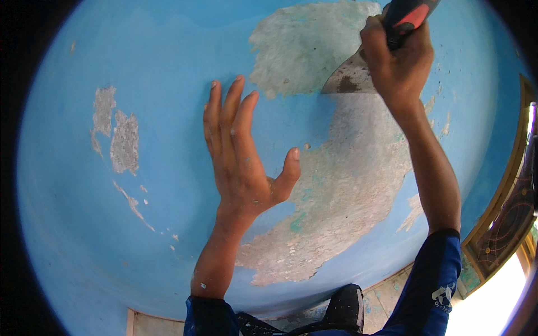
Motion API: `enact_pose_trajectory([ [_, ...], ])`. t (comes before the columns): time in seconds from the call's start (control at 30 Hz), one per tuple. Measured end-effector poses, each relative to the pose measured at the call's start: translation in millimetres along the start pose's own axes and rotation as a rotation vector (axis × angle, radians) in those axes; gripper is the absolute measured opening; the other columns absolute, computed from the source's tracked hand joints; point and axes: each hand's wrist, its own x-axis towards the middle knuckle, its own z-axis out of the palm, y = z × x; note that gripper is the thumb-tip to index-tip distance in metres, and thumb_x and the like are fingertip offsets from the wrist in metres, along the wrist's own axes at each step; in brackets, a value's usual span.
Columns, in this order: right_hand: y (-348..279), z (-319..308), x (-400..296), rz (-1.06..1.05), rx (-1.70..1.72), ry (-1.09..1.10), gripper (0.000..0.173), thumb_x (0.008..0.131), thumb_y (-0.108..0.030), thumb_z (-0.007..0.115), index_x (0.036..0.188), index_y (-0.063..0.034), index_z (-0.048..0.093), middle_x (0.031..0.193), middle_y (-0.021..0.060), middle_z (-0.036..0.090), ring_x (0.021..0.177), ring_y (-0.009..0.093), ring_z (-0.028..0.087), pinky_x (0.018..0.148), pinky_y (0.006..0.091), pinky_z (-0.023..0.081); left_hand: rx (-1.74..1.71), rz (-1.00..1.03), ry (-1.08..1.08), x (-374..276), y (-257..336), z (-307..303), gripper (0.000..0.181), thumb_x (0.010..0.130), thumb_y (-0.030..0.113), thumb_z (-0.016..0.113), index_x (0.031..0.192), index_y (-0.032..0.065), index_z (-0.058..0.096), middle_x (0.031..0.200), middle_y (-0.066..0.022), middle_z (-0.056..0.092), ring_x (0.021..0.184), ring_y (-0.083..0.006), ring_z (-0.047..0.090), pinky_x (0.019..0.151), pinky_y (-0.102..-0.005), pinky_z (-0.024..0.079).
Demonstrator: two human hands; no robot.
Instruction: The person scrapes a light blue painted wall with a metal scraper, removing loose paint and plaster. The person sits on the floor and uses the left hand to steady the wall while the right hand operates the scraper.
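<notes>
In front of me is a blue painted wall [168, 54] with large patches of bare plaster [349, 180]. My right hand [399, 63], at the upper right, grips a scraper by its black and red handle [410, 21]. The wide metal scraper blade [351, 77] bears a dark brown stain, and its straight edge lies along the blue paint between two bare patches. Fingers spread, my left hand [243, 159] rests against the blue paint left of the lower patch. Its thumb reaches toward that patch.
Smaller chipped spots [125, 143] mark the wall at the left. A wooden frame with a dark patterned panel [510, 214] stands at the right, beside a bright opening. Below are a tiled floor [380, 302] with paint flecks and my dark-clad knee [346, 308].
</notes>
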Motion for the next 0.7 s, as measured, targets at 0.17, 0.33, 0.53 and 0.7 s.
enact_pose_trajectory([
  [0.17, -1, -1, -1, 0.038, 0.058, -0.08, 0.011, 0.089, -0.002, 0.054, 0.099, 0.0032, 0.051, 0.068, 0.0034, 0.058, 0.052, 0.009, 0.054, 0.045, 0.0253, 0.045, 0.001, -0.004, -0.007, 0, 2, 0, 0.069, 0.089, 0.035, 0.061, 0.143, -0.003, 0.041, 0.15, -0.0267, 0.043, 0.145, -0.0494, 0.03, 0.115, -0.064, 0.024],
  [0.33, -10, 3, 0, 0.151, -0.008, 0.104, 0.016, 0.09, -0.006, 0.058, 0.1, 0.0031, 0.051, 0.068, 0.0036, 0.058, 0.056, 0.01, 0.057, 0.047, 0.0278, 0.046, 0.017, -0.009, -0.029, 0, 1, -3, 0.068, 0.092, 0.037, 0.06, 0.143, -0.0029, 0.04, 0.15, -0.0265, 0.043, 0.145, -0.0493, 0.029, 0.116, -0.0619, 0.026],
  [0.53, 2, 0, 6, 0.125, 0.129, 0.067, 0.016, 0.09, -0.007, 0.058, 0.1, 0.0035, 0.051, 0.07, 0.0042, 0.058, 0.057, 0.009, 0.056, 0.047, 0.0274, 0.047, 0.015, 0.001, -0.017, 0, -1, -3, 0.069, 0.092, 0.037, 0.061, 0.143, -0.0029, 0.04, 0.15, -0.0264, 0.043, 0.145, -0.0496, 0.029, 0.116, -0.0614, 0.026],
  [0.7, -11, 10, 0, 0.15, 0.066, 0.033, 0.011, 0.09, -0.005, 0.056, 0.098, 0.0008, 0.052, 0.071, 0.0026, 0.057, 0.058, 0.009, 0.055, 0.048, 0.0283, 0.046, 0.003, 0.007, -0.016, -1, -1, -3, 0.069, 0.091, 0.037, 0.061, 0.143, -0.0031, 0.04, 0.15, -0.0265, 0.043, 0.145, -0.0497, 0.029, 0.116, -0.0612, 0.026],
])
